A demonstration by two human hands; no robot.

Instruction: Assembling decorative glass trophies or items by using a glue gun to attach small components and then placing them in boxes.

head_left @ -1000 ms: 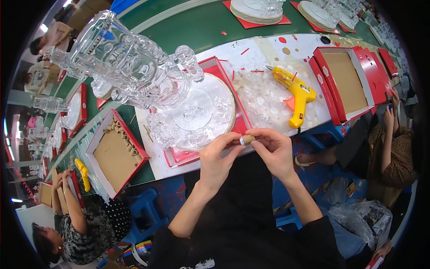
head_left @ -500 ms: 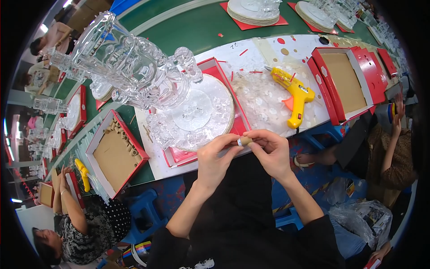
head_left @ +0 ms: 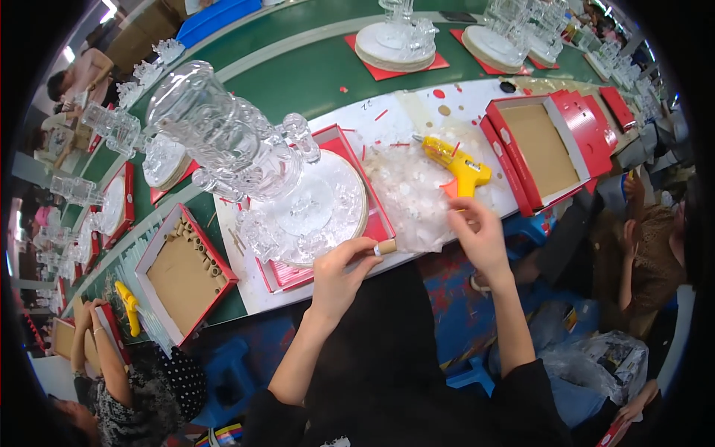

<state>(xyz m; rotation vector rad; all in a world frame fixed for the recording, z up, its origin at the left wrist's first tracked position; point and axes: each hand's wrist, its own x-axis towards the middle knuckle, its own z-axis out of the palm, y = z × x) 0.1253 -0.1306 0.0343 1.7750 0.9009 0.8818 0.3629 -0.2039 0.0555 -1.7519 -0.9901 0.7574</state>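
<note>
A green table carries a white board. Around the board's crumpled film, a red tray lies at nine o'clock, a glue gun and red box at two; on the green, a red sheet at twelve, a tube box at eight.

I see a green surface, a white sheet, a yellow glue gun with an orange trigger, a brown cardboard tube banded pale, left and right boxes with red sides and brown floors, and, near left, a white-dotted black garment.
</note>
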